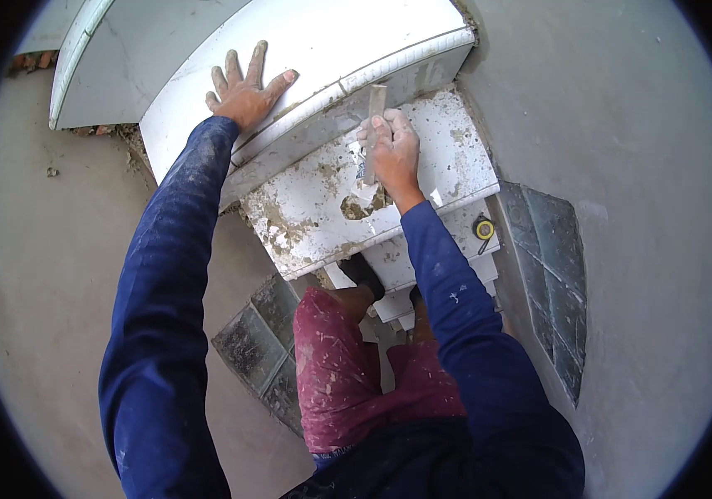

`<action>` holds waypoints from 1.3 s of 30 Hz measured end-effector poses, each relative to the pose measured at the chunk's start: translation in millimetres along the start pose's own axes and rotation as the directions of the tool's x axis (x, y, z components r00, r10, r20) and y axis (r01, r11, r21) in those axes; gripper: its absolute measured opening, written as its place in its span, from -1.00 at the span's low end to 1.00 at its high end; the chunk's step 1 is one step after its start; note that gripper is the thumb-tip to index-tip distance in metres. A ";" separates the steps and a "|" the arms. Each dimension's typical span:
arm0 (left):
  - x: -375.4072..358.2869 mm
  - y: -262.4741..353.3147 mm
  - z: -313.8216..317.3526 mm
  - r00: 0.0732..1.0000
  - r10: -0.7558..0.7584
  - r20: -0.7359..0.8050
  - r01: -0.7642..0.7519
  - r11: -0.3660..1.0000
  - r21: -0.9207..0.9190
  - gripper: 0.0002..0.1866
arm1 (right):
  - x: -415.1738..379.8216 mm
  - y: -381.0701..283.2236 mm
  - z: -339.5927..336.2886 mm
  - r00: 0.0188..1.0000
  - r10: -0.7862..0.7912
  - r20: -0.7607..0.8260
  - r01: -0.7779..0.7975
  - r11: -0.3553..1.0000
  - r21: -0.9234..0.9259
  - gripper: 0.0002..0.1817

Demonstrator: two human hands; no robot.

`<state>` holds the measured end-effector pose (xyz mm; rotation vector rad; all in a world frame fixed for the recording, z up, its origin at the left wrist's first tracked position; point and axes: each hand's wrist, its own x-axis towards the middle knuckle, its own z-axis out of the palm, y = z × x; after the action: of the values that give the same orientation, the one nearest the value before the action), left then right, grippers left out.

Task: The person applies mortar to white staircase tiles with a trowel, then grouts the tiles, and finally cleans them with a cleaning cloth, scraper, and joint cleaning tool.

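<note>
White tile covers the upper step (289, 50), and the left hand (243, 91) lies flat on it with the fingers spread apart and the palm pressing down near the front edge. Just below this edge, the right hand (391, 150) is closed around a thin flat tool (375, 104), maybe a small trowel or scraper; the fingers are wrapped together on its lower part and its upper end stands against the vertical face under the edge strip (356, 79) of the upper step. I cannot tell what exactly the tool touches there. The lower step (447, 158) under the right hand is also tiled in white, but it is dirty with spots of mortar, and 1 bigger patch of grey-brown mortar (356, 206) lies beside the wrist. As a judgement, the tiles of both steps seem already laid, and what is left is finishing the joint under the edge and cleaning the smeared surface. Further down, a yellow tape measure (483, 229) rests on a lower step at the right side. The person stands on the stairs in red shorts (335, 374) spotted with white. Dark tiles (551, 274) lean or lie at the grey walls (622, 125) on both sides.
</note>
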<state>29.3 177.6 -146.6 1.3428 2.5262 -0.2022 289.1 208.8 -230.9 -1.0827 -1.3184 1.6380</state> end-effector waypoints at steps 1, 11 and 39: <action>-0.2 0.3 -0.7 1.000 -0.001 0.004 0.001 1.000 0.001 0.15 | 4.8 -3.7 -2.8 0.993 0.023 -0.120 -0.006 0.990 0.139 -0.88; -0.9 3.0 -1.5 1.000 -0.010 0.017 0.010 1.000 0.005 0.15 | 64.5 -60.3 -76.5 0.832 -0.440 -0.338 0.207 0.811 -0.547 -0.82; 3.6 -2.5 -0.1 0.999 0.032 -0.023 -0.032 0.999 -0.009 0.18 | -33.8 -4.5 -0.2 0.941 0.253 -0.226 -0.257 0.966 0.016 -0.54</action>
<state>25.3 179.1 -147.5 1.3894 2.5193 -0.1693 301.5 178.6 -221.3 -1.4530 -1.0764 1.6313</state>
